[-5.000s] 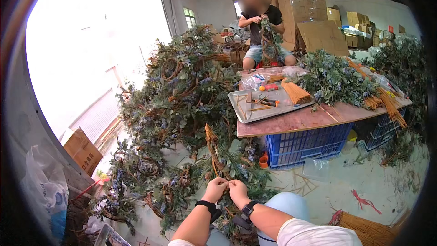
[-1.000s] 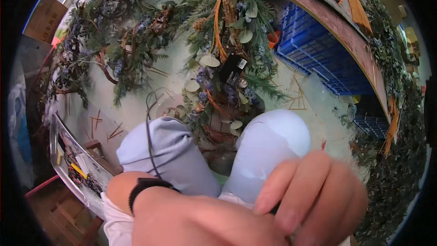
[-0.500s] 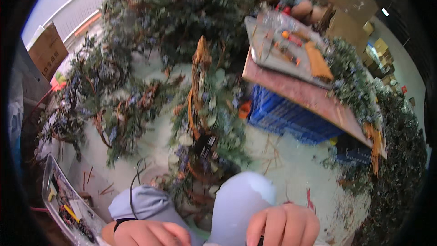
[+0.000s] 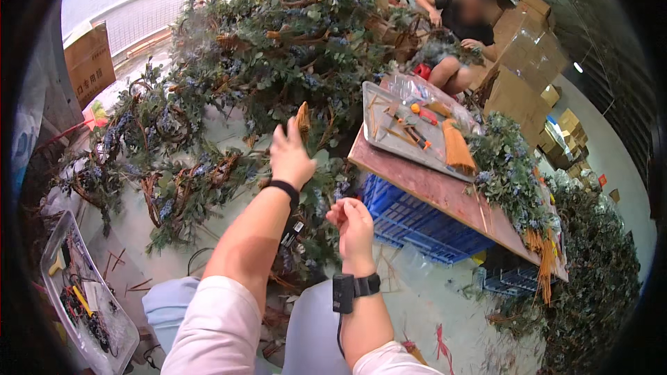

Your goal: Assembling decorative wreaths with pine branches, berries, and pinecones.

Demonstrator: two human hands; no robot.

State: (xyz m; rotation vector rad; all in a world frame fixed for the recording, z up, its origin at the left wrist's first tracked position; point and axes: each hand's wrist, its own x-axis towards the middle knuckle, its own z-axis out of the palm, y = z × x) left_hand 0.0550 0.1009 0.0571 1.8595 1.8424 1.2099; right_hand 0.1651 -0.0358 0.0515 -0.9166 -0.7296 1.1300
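Note:
My left hand (image 4: 292,158) is stretched forward with its fingers spread, holding nothing. Just past its fingertips is the pale brown tip of a twig bundle (image 4: 303,117), part of a leafy piece with blue flowers (image 4: 321,198) lying before me. My right hand (image 4: 353,228) is raised nearer to me and to the right, beside that greenery. Its fingers are curled and pinched together; whatever they may hold is too small to make out. A black strap with a small black box (image 4: 342,293) sits on the right wrist, a black band (image 4: 283,189) on the left.
Wreaths and greenery (image 4: 278,55) are heaped ahead and left. At right, a board (image 4: 431,198) on blue crates (image 4: 410,219) bears a metal tray (image 4: 410,146) with pliers. A tool tray (image 4: 52,281) lies lower left. Another person (image 4: 472,17) sits far right near cardboard boxes (image 4: 524,55).
Both hands have risen from the lower edge and moved forward, the left farther, its fingers now spread. The view has tilted up, showing more of the other person.

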